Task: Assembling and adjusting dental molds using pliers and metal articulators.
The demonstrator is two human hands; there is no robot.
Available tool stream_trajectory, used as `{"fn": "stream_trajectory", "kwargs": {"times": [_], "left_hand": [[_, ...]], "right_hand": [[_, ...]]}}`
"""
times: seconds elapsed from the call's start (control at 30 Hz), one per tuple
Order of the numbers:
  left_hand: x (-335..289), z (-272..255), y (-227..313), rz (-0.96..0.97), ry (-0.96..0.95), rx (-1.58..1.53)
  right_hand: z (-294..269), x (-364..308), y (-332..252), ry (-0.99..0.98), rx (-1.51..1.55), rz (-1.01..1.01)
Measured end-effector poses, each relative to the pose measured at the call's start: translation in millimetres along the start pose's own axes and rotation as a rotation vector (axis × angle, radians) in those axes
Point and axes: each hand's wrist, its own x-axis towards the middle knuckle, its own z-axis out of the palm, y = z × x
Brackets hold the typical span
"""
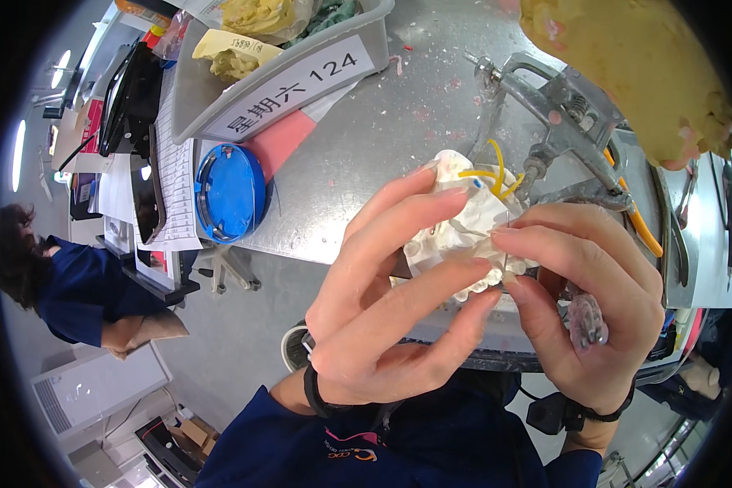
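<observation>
A white plaster dental cast point(457, 218) with a row of teeth along its near edge sits between my hands. Thin yellow strips point(481, 173) stick up from its far side, beside a small blue mark. My left hand point(374, 301) wraps its fingers around the cast's left side and top. With thumb and index finger, my right hand point(598, 268) pinches a thin metal wire point(507, 259) against the cast's right side. A pinkish, translucent lump with a metal tip point(586, 319) rests in the right palm; the rest of it is hidden.
A metal dental articulator point(561, 114) stands beyond the cast, near a large yellowish mass point(630, 65). Orange-handled pliers point(644, 228) lie at right. A grey bin point(281, 89) and a round blue lid point(230, 193) are at left. Another person point(77, 281) is farther left.
</observation>
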Motion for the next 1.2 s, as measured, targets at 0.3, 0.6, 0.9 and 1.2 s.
{"fn": "stream_trajectory", "kwargs": {"times": [0.3, 0.6, 0.9, 1.2], "left_hand": [[-3.5, 2.2, 1.6, 0.003, 0.024, 0.05], [-2.9, 3.2, 2.4, -0.014, 0.053, -0.012], [-1.6, 1.2, 12.3, -0.118, 0.06, -0.005], [2.9, 0.8, 22.8, -0.209, 0.049, 0.027]], "right_hand": [[-0.8, 1.2, 0.3, 0.008, -0.036, -0.031], [-2.6, 3.6, 2.8, -0.01, 0.008, -0.06], [-3.0, 2.5, 6.8, -0.01, -0.007, -0.093], [-0.6, 2.4, 4.5, 0.031, -0.038, -0.095]]}}
